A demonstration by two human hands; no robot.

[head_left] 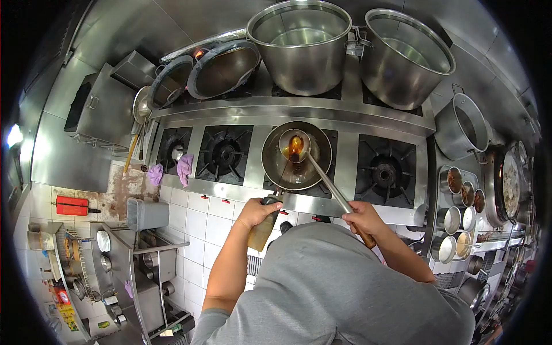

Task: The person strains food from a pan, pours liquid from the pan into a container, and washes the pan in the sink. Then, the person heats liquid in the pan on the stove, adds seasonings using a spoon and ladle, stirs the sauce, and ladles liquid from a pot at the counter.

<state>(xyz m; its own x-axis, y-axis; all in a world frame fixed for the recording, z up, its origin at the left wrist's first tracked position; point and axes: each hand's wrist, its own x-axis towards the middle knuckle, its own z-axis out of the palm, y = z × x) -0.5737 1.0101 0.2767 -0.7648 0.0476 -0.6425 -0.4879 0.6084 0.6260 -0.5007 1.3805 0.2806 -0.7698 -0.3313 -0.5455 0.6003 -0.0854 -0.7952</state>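
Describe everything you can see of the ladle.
The ladle has a round metal bowl, a long straight metal shaft and a brown, wood-like grip. Amber liquid with a darker patch shows in the bowl, which is over the wok; contact is unclear. The shaft slants back to the right hand, which holds it.

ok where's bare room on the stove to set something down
Two uncovered burners: the right one, between the front wok and the stove's right edge, and the left one, between that wok and the purple cloths. It's crowded along the back, with big pots and pans, and among the bowls at far right.
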